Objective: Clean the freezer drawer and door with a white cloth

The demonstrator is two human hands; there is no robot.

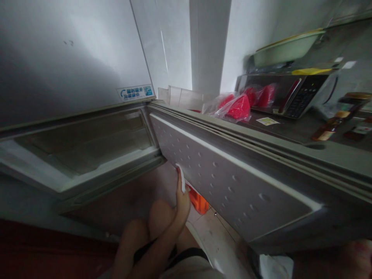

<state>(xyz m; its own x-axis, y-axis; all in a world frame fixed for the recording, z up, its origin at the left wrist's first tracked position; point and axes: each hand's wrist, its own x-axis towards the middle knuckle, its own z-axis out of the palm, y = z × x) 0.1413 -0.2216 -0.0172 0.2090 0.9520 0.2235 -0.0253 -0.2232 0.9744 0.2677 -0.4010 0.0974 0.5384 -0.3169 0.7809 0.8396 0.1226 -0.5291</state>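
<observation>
My left hand reaches in from below with a folded white cloth held along its fingers. The cloth lies by the lower edge of the open refrigerator door's dimpled inner panel; whether it presses on the panel is hard to tell. To the left is the open refrigerator compartment, with a pale frame and a dim inside. A blurred skin-toned shape at the lower right edge, beyond the door, may be my right hand; its fingers cannot be made out.
An orange plastic object sits on the floor under the door. Behind the door, a counter holds red items in clear plastic, a microwave with a pale green basin above it, and bottles. White paper shows at the bottom right.
</observation>
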